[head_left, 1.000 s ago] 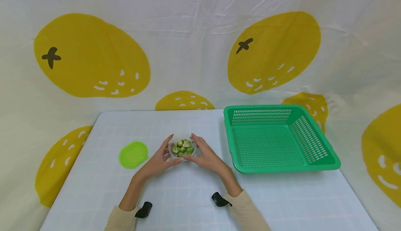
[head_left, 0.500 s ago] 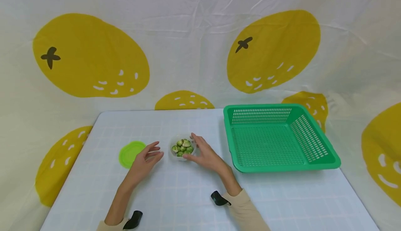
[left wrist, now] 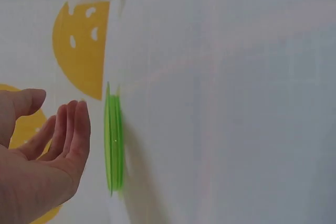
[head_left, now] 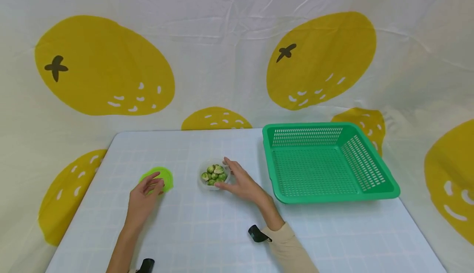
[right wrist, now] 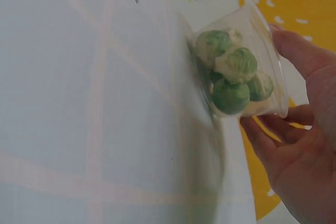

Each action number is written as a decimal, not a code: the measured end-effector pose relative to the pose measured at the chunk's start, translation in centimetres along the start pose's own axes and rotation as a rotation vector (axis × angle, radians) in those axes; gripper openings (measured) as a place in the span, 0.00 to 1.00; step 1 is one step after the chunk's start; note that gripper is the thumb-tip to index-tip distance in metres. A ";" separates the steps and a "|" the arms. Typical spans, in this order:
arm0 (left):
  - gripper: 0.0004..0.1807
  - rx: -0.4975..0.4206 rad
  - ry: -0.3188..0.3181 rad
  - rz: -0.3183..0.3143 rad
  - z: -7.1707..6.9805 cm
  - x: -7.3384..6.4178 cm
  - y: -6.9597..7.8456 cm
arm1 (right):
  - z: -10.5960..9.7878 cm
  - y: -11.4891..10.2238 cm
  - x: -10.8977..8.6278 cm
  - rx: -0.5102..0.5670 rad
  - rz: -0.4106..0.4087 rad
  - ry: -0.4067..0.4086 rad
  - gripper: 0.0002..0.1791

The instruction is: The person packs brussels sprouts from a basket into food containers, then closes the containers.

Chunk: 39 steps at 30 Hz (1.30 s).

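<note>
A clear plastic tub (head_left: 209, 187) stands on the table with several Brussels sprouts (head_left: 214, 175) inside. My right hand (head_left: 243, 186) holds it from the right; in the right wrist view the thumb is at the rim of the tub (right wrist: 269, 51) and the fingers are against its opposite side. Over on the left, a bright green round lid (head_left: 168, 178) lies flat on the table. My left hand (head_left: 142, 199) is above it and partly hides it. The left wrist view shows a gap between that hand (left wrist: 50, 163) and the lid (left wrist: 114, 145), with the fingers loosely bent and holding nothing.
A large green plastic basket (head_left: 314, 172) with slotted walls stands at the table's right side. The table (head_left: 207, 232) has a pale checked cover. Behind it hangs a white cloth (head_left: 222, 59) printed with big yellow fruit.
My left hand has let go of the tub and moved left until it is over the green lid. The right hand has stayed at the tub.
</note>
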<state>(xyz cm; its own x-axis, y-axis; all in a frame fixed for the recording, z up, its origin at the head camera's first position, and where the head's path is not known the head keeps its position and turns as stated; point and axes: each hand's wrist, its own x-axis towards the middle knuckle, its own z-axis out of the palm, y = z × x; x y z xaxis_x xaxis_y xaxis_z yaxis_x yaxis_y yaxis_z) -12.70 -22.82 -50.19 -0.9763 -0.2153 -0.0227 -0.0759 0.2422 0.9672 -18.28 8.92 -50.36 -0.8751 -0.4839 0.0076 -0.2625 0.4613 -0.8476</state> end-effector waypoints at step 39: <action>0.24 0.319 0.231 -0.213 -3.1 -0.1 -2.3 | 0.0 0.3 0.0 0.040 0.030 -0.020 0.51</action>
<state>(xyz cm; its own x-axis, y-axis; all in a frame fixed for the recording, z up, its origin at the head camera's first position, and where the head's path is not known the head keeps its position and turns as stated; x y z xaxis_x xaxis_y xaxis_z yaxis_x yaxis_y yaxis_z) -11.80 -26.25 -51.66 -0.8640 -0.4887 -0.1208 -0.3644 0.4417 0.8198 -18.34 9.08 -50.59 -0.8738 -0.4855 -0.0284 -0.2193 0.4456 -0.8680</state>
